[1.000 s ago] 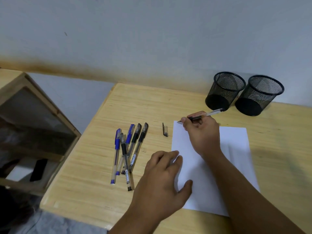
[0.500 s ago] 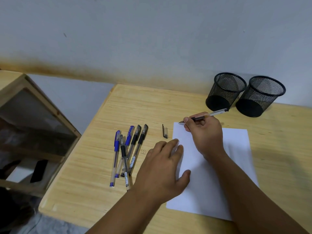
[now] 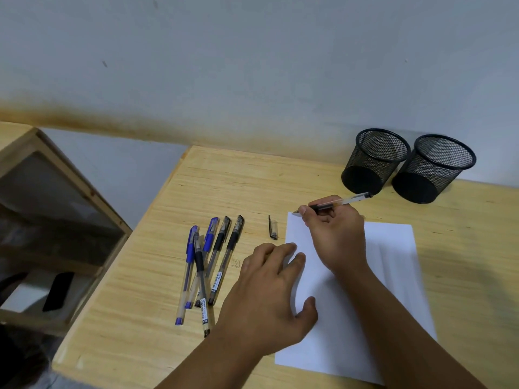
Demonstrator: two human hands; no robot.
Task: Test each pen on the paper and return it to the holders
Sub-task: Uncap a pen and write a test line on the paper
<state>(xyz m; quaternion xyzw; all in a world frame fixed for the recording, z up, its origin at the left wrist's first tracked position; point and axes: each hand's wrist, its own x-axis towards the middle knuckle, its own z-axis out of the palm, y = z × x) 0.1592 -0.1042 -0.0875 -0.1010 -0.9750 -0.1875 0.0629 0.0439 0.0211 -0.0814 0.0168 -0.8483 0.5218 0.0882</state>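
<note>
The left hand (image 3: 269, 299) has slid up the sheet since a second ago — its fingers now lie flat over the left edge of the paper (image 3: 393, 276), spread and gripping nothing, pinning it to the counter (image 3: 224, 186). The right hand (image 3: 334, 234) has barely shifted; it stays closed around an uncapped pen (image 3: 339, 203), tip at the paper's far-left corner, with no ink mark visible there yet. Judging by this, the sheet is now steadied and the first test stroke is about to begin.

The pen in hand has a clear, slim plastic barrel with a dark rubbery grip. Its cap (image 3: 273, 227) — small, translucent, with a black clip — lies on the wood just left of the paper. 5 more capped pens (image 3: 209, 265) lie in a loose fan further left, 2 blue and 3 black, some overlapping. The 2 holders (image 3: 407, 164) are black wire-mesh cylinders with solid bases, touching each other at the counter's back, both empty. The counter is pale, grained wood; the paper is plain, white and smooth.
</note>
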